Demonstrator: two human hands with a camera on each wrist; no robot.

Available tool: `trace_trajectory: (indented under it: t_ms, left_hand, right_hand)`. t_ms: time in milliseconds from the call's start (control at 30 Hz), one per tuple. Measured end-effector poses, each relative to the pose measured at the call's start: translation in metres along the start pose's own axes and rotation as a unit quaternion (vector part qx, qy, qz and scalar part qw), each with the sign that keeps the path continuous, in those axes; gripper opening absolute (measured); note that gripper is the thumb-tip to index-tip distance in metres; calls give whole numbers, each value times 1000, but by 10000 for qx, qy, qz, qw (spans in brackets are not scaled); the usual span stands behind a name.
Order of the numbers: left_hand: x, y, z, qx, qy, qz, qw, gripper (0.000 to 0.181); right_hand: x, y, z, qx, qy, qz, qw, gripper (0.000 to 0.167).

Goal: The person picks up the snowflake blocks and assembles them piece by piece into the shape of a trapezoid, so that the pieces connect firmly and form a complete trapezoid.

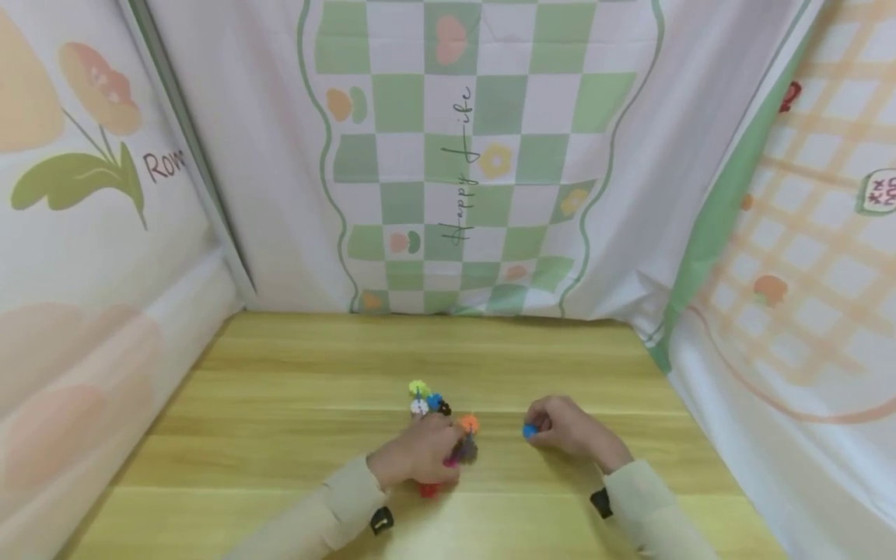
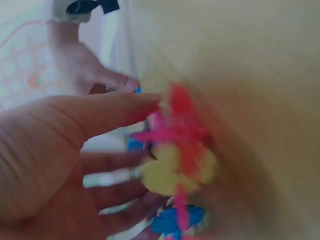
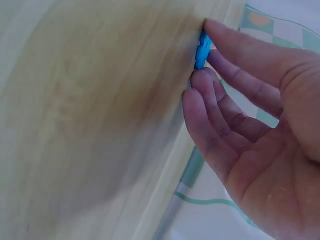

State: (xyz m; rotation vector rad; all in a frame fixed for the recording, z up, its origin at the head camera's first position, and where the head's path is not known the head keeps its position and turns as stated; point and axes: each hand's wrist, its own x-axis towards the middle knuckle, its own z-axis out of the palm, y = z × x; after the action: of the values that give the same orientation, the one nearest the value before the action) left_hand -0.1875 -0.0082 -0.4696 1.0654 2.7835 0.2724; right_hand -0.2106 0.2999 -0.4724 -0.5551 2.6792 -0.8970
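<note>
My left hand (image 1: 420, 451) grips a cluster of joined, notched flower-shaped plastic discs over the wooden table. Lime green (image 1: 418, 387), white (image 1: 419, 407) and orange (image 1: 470, 423) discs stick out around the fingers, with a red piece (image 1: 429, 490) below. In the left wrist view, the thumb lies near blurred pink and red discs, above a yellow disc (image 2: 157, 175) and a blue disc (image 2: 170, 220). My right hand (image 1: 570, 428), to the right of the cluster, pinches a single blue disc (image 3: 202, 50) between thumb and fingertips. Part of the cluster is hidden behind the left hand.
The wooden table (image 1: 315, 358) spreads around both hands. Behind it hangs a green and white checked cloth (image 1: 448, 194), and printed fabric walls (image 1: 91, 257) close in the left and right sides. Each wrist has a black strap piece at the sleeve.
</note>
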Motion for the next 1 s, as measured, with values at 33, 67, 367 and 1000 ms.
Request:
trace_trajectory:
  t_ms: [33, 67, 367, 1000]
  left_hand:
    - [-2, -5, -1, 101, -9, 180, 9998, 36]
    - [-4, -11, -3, 176, -8, 358, 9992, 33]
    - [-18, -72, -24, 718, 201, 1113, 9910, 43]
    - [8, -60, 24, -1679, 1664, 251, 9713, 10]
  right_hand:
    - [0, 0, 1, -6, 1, -5, 10000, 15]
    - [0, -1, 2, -20, -4, -1, 10000, 14]
    - [10, -23, 11, 492, -319, -375, 9976, 16]
    - [61, -50, 59, 2716, -127, 106, 9623, 26]
